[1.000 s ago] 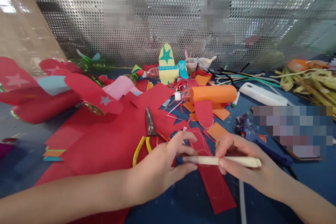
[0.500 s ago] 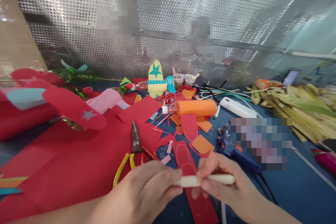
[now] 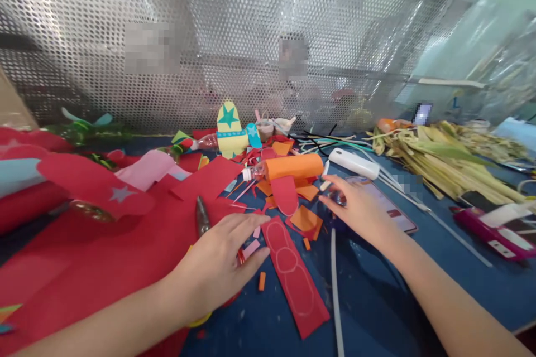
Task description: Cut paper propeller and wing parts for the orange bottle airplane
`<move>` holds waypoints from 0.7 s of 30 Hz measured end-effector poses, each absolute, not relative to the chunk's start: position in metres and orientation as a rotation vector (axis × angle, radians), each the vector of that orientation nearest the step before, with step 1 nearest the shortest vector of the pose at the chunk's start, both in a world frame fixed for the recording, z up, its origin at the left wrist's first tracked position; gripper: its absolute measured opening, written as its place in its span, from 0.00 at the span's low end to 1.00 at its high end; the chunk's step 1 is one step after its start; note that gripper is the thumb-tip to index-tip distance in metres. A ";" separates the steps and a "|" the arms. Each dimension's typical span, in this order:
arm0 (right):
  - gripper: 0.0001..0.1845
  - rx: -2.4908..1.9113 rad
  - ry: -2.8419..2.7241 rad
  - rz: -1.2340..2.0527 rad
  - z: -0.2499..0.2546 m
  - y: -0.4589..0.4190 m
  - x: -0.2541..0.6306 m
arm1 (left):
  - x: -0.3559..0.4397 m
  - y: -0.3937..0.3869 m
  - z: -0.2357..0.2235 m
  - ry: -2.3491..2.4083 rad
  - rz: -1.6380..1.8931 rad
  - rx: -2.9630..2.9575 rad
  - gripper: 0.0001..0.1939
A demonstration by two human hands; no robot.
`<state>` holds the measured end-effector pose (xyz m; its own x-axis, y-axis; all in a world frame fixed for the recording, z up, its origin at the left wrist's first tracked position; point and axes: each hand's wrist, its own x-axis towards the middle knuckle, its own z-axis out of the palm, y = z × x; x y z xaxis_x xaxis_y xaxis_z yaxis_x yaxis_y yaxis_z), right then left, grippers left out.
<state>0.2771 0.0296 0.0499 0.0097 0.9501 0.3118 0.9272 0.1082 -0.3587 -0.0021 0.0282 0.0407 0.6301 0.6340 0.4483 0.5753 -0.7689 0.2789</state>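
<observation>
My left hand (image 3: 218, 262) lies open, fingers stretched flat over the yellow-handled scissors (image 3: 202, 216) on the red paper sheet (image 3: 104, 268). Just right of it lies a red paper strip (image 3: 293, 276) with pale outlines drawn on it. My right hand (image 3: 355, 209) reaches forward over a dark blue tool that it mostly hides, fingers curled. The short pale end of the white stick (image 3: 325, 183) shows past its fingertips. An orange-wrapped bottle (image 3: 293, 166) lies just beyond, with orange and red scraps around it.
A screen device (image 3: 391, 212) lies under my right wrist, a thin white rod (image 3: 334, 273) beside it. Dried husks (image 3: 444, 159), a white case (image 3: 354, 163) and a magenta item (image 3: 494, 231) fill the right. Red paper craft (image 3: 84, 184) lies left; a perforated metal screen (image 3: 251, 39) stands behind.
My hands have separated: the left let go of the white stick and dropped flat onto the scissors, the right moved forward and right with the stick. The view tilted up and right.
</observation>
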 end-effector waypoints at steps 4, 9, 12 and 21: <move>0.15 -1.784 -1.969 0.201 0.053 0.020 0.268 | -0.005 0.037 0.046 1.047 0.685 2.729 0.17; 0.12 -1.684 -2.035 0.234 0.056 0.010 0.262 | -0.006 0.063 0.058 0.930 0.453 2.732 0.12; 0.14 -1.613 -2.098 0.226 0.047 0.009 0.263 | -0.002 0.079 0.074 0.816 0.160 2.704 0.12; 0.17 -1.447 -2.218 0.340 0.020 0.006 0.251 | -0.012 0.087 0.109 0.797 -0.625 2.581 0.21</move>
